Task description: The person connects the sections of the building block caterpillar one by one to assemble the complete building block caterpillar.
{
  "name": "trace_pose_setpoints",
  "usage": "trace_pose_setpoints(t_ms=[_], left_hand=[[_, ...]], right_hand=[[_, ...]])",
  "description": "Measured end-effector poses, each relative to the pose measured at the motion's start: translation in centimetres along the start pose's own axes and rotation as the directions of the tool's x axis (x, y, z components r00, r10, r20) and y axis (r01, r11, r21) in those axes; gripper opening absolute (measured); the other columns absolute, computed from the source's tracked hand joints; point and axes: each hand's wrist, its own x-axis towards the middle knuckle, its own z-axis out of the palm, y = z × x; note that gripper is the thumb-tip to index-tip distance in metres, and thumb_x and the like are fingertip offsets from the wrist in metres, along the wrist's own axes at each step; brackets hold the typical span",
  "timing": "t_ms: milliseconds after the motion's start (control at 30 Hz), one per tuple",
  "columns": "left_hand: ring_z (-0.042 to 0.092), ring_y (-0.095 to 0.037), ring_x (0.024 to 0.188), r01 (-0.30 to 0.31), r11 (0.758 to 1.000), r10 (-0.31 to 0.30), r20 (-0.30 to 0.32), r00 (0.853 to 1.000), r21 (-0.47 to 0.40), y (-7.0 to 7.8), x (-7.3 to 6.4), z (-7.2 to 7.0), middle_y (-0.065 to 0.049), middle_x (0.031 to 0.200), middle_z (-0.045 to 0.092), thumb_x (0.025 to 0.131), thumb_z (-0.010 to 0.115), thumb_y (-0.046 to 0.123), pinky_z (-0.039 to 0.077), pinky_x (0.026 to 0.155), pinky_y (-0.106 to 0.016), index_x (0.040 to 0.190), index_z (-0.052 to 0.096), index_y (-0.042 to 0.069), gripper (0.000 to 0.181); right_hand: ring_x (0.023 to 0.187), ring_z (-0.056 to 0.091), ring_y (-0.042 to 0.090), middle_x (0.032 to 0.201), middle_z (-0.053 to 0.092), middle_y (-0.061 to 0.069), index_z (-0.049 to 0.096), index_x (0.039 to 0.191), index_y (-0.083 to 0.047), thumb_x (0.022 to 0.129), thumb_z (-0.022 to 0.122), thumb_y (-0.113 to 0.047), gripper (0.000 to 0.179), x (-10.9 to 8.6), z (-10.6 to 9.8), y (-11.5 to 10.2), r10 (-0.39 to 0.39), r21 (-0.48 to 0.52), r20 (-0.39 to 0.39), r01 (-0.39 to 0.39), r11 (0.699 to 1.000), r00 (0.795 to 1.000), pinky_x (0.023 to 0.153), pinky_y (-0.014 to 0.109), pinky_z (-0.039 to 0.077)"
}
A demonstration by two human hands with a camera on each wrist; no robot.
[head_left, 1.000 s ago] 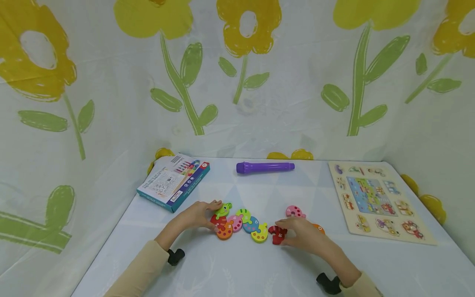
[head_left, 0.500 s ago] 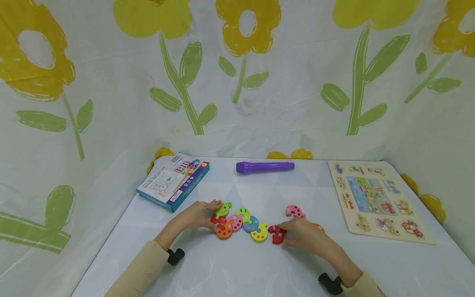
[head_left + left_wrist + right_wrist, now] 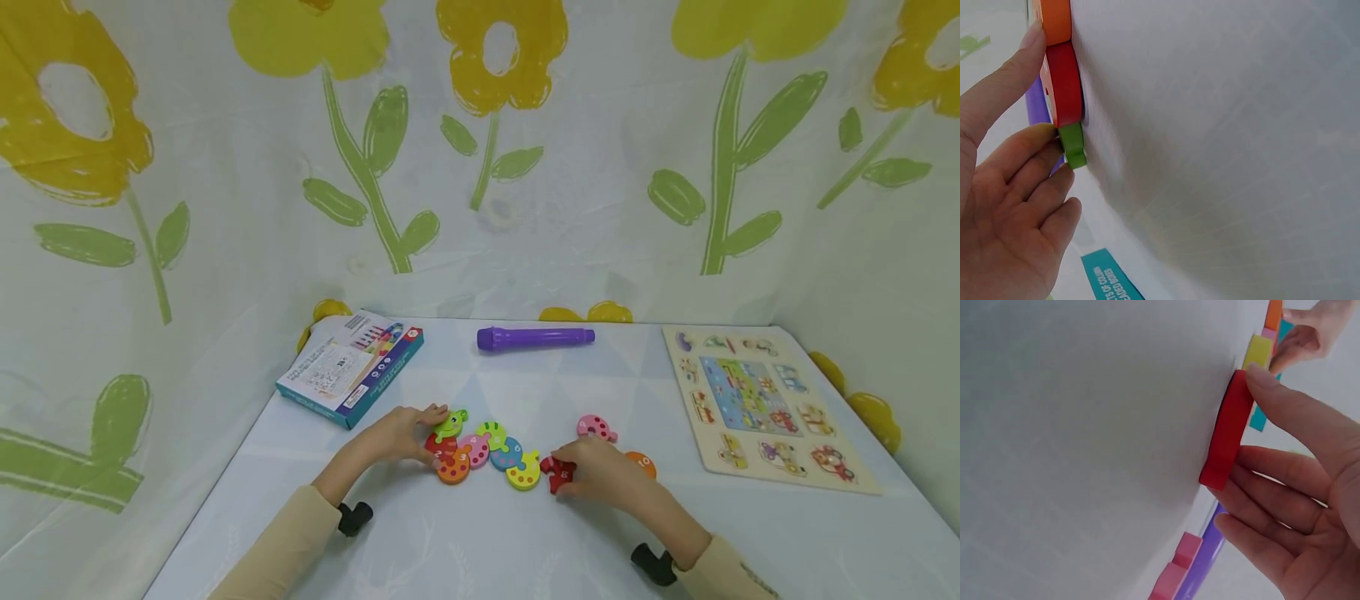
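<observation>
Joined caterpillar puzzle pieces curve across the table. A green head piece (image 3: 452, 423) with a face leads, followed by red, orange (image 3: 453, 471), pink, green and blue (image 3: 506, 454) pieces, ending in a yellow piece (image 3: 523, 474). My left hand (image 3: 401, 433) holds the head end, thumb by the orange piece and fingertips at the green head (image 3: 1073, 145). My right hand (image 3: 611, 475) pinches a loose red puzzle piece (image 3: 1229, 431) between thumb and fingers. That red piece, notched and marked with a number, lies just right of the yellow one.
A loose pink piece (image 3: 594, 427) and an orange piece (image 3: 642, 463) lie beyond and beside my right hand. Farther back are a flat teal-edged box (image 3: 348, 367) and a purple toy microphone (image 3: 536, 338). A wooden picture board (image 3: 686, 400) sits at right.
My right hand has shifted slightly left around the red piece, showing more of the loose orange one. The red piece has turned a little. My left hand and the joined pieces stay put.
</observation>
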Motion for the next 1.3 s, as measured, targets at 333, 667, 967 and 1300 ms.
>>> trace_pose_setpoints(t_ms=[333, 667, 967, 1300], left_hand=[[0.032, -0.03, 0.14, -0.018, 1.0, 0.018, 0.008, 1.0, 0.005, -0.1, 0.0, -0.1, -0.006, 0.149, 0.041, 0.074, 0.084, 0.026, 0.032, 0.109, -0.052, 0.142, 0.049, 0.015, 0.078], [0.032, -0.029, 0.14, 0.003, 1.0, -0.003, 0.01, 1.0, -0.004, -0.1, 0.1, 0.0, -0.006, 0.149, 0.042, 0.073, 0.085, 0.027, 0.034, 0.108, -0.052, 0.142, 0.05, 0.017, 0.078], [0.032, -0.031, 0.14, 0.006, 1.0, -0.006, 0.01, 1.0, -0.004, 0.1, 0.0, -0.1, -0.006, 0.149, 0.041, 0.073, 0.085, 0.026, 0.034, 0.108, -0.053, 0.142, 0.049, 0.017, 0.078], [0.032, -0.03, 0.14, 0.0, 1.0, 0.0, 0.008, 1.0, -0.012, 0.2, -0.1, -0.2, -0.006, 0.149, 0.041, 0.074, 0.084, 0.024, 0.035, 0.107, -0.051, 0.142, 0.05, 0.016, 0.076]], right_hand=[[0.085, 0.061, 0.013, 0.102, 0.072, 0.006, 0.072, 0.111, -0.003, 0.071, 0.087, -0.023, 0.047, 0.1, -0.5, 0.1, 0.037, 0.054, -0.024, -0.036, 0.998, 0.999, 0.076, 0.03, 0.057], [0.094, 0.063, 0.017, 0.109, 0.071, 0.008, 0.069, 0.116, 0.001, 0.077, 0.082, -0.017, 0.045, 0.7, -1.2, 0.4, -0.075, 0.064, -0.039, 0.078, 0.995, 0.996, 0.079, 0.031, 0.055], [0.099, 0.065, 0.019, 0.111, 0.07, 0.008, 0.068, 0.118, 0.001, 0.079, 0.081, -0.015, 0.045, 1.9, -1.6, 0.2, -0.172, 0.054, 0.001, 0.172, 0.984, 0.985, 0.083, 0.033, 0.055], [0.101, 0.064, 0.021, 0.113, 0.07, 0.007, 0.068, 0.12, -0.003, 0.077, 0.082, -0.019, 0.048, 2.6, -1.6, -0.2, -0.127, 0.028, 0.03, 0.127, 0.992, 0.991, 0.083, 0.032, 0.055]])
